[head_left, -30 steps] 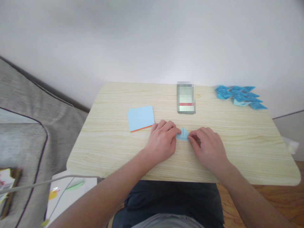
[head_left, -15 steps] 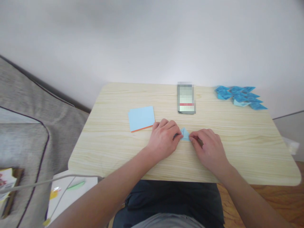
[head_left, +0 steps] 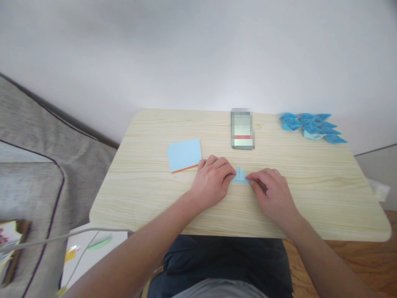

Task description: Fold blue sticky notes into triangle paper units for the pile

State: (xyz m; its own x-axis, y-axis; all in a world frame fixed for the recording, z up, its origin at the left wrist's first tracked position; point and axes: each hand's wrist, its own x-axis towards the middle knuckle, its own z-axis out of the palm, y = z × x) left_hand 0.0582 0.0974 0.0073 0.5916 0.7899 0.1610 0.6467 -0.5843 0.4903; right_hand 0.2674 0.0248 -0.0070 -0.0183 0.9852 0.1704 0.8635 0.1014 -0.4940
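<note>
A small light-blue folded paper (head_left: 239, 176), triangular with a peak toward the wall, lies on the wooden table between my hands. My left hand (head_left: 212, 180) pinches its left corner between thumb and forefinger. At the right corner, the fingertips of my right hand (head_left: 273, 190) are closed on the paper. A vertical crease shows near the middle of the triangle, and its outer corners are partly hidden by my fingers. Just beyond my left hand lies a stack of light-blue paper sheets (head_left: 185, 155) with an orange edge.
A phone (head_left: 242, 130), blurred out, lies near the table's back edge. Several blue folded paper pieces (head_left: 313, 124) sit grouped at the back right corner. The table (head_left: 139, 186) stands against a white wall, with a grey sofa (head_left: 77, 182) to the left.
My left fingers have shifted slightly left, so more of the triangle's left side shows. My right hand keeps its pinch at the right corner, almost unmoved.
</note>
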